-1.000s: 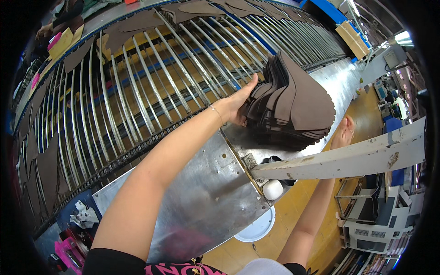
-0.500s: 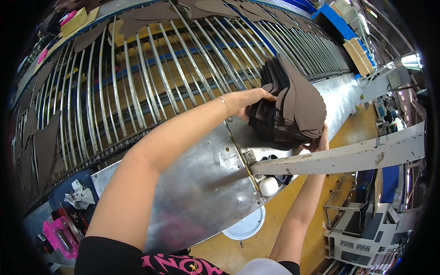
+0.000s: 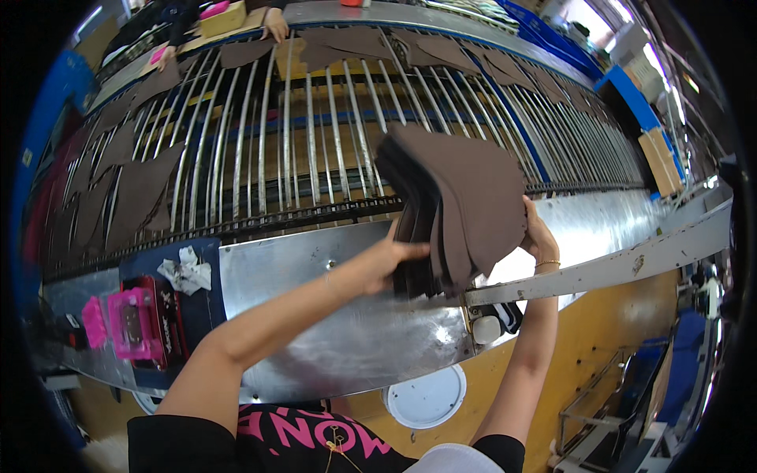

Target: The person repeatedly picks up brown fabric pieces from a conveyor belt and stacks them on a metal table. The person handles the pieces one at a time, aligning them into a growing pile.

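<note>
A thick stack of flat, curved dark brown cut pieces [image 3: 473,189], leather-like sheets, is held up between my hands over the metal tabletop and the edge of the conveyor. My left hand [image 3: 386,258] grips the stack's left side, with the thumb laid on the edges of the pieces. Along the right edge, my right hand [image 3: 540,230] is closed, its fingers partly hidden behind the stack. The sheets fan apart on the left, their edges slightly blurred.
Similar brown pieces [image 3: 347,46] lie on the conveyor of metal rods [image 3: 311,134]. A co-worker's hand [image 3: 275,25] is at its far side. A white metal bar [image 3: 615,260] crosses at right. A pink plastic box [image 3: 134,323] and crumpled paper [image 3: 186,270] lie at left.
The view has swung rightward in tilt, levelling the conveyor. The stack has turned so its broad top face shows more, and my left hand has shifted lower along its side. A co-worker's hands now appear.
</note>
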`<state>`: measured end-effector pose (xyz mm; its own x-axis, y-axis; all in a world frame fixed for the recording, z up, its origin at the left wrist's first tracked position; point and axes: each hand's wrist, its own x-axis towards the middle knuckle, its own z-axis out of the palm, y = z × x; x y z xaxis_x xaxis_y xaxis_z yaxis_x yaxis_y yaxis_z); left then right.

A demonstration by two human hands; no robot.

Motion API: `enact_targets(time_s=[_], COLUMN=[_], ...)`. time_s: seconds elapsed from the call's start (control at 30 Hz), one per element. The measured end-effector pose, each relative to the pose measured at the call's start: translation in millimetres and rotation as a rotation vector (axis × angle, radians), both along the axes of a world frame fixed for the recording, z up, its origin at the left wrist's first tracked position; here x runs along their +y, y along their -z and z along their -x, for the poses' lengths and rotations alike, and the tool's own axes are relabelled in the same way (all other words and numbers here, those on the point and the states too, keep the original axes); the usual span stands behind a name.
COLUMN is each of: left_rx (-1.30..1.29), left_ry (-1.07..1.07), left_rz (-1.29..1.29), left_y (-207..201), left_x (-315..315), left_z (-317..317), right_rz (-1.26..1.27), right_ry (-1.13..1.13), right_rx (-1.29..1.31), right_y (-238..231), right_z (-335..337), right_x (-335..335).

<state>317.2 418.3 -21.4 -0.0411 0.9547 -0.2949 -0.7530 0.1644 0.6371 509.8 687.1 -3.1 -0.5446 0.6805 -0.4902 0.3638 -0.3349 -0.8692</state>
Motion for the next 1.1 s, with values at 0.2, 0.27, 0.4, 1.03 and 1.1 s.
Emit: enact_targets(time_s=[0.2, 0.27, 0.4, 1.03, 1.1], left_rx=[0.705, 0.913, 0.567, 0.711, 0.831], left_ry=[-0.017, 0.077, 0.317, 0.553, 0.531], left_rz=[-0.054, -0.05, 0.111, -0.211, -0.278], left_y=[47, 53, 25, -93, -113], left_x=[-83, -94, -112, -356, -388], left_z=[-77, -93, -85, 26, 44], right_rz=[-0.03, -0.075, -0.397, -1.39, -1.479], right_ry=[-0.295, -0.164, 0.316, -0.046, 0.021], right_rx=[0.173, 0.218, 0.313, -0.936, -0.971], right_y=[-1, 0, -10, -63, -55], right_z=[27, 14, -39, 37, 21], right_x=[-29, -27, -25, -234, -217])
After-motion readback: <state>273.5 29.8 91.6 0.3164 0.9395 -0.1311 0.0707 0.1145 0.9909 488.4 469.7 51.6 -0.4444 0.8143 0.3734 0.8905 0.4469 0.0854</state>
